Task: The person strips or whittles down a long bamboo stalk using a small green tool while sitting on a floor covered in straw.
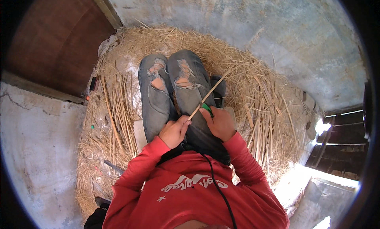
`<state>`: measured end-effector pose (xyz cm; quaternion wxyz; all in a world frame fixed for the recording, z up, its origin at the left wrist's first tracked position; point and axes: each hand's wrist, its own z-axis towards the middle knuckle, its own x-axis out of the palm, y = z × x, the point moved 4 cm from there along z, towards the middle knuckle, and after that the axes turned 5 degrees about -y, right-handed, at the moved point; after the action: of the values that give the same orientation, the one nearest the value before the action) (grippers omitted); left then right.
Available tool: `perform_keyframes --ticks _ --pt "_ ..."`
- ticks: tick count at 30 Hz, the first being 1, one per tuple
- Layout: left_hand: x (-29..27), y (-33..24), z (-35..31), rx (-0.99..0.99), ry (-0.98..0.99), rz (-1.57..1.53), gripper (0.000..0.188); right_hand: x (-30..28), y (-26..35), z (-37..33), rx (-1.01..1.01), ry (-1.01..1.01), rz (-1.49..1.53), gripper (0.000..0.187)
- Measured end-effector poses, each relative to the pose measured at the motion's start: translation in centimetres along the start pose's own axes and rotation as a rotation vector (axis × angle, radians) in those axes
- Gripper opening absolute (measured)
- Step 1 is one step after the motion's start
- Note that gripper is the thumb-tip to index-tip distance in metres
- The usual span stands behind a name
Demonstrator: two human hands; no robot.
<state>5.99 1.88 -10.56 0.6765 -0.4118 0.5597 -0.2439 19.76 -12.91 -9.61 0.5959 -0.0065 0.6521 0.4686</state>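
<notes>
Over my lap, my left hand point(175, 132) is closed with its fingertips pinching the near end of a thin, pale, reed-like stalk point(213, 87). The stalk slants up and to the right, past my knees. Close by, my right hand point(220, 123) is closed around a small green tool point(207, 109), whose thumb side lies against the stalk. Most of the tool is hidden by the fingers, so its kind cannot be made out.
Loose straw point(186, 37) covers the floor around my legs. Bundles of stalks lie on the left point(122, 110) and right point(263, 126). Plastered walls point(253, 15) rise ahead and at the left, beside a brown door panel point(59, 43). Part of another person's dark clothing point(95, 219) shows at lower left.
</notes>
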Motion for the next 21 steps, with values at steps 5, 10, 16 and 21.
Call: perform_keyframes --ticks 5,10,16,21 --pt "-2.0 0.7 -5.5 -0.063 0.053 -0.003 0.016 -0.3 -0.9 0.7 0.098 -0.032 0.025 0.049" --pt "-3.9 2.1 -9.4 -0.076 0.081 0.030 0.014 -0.7 -5.1 1.9 0.232 -0.223 0.007 0.052" --pt "-5.8 1.5 -9.3 -0.061 0.051 0.045 0.015 -7.4 -6.6 4.0 0.231 -0.344 0.232 0.043" --pt "-3.4 -0.1 -5.2 0.030 -0.026 0.004 0.018 -6.0 -4.2 2.8 0.121 -0.332 0.442 0.030"
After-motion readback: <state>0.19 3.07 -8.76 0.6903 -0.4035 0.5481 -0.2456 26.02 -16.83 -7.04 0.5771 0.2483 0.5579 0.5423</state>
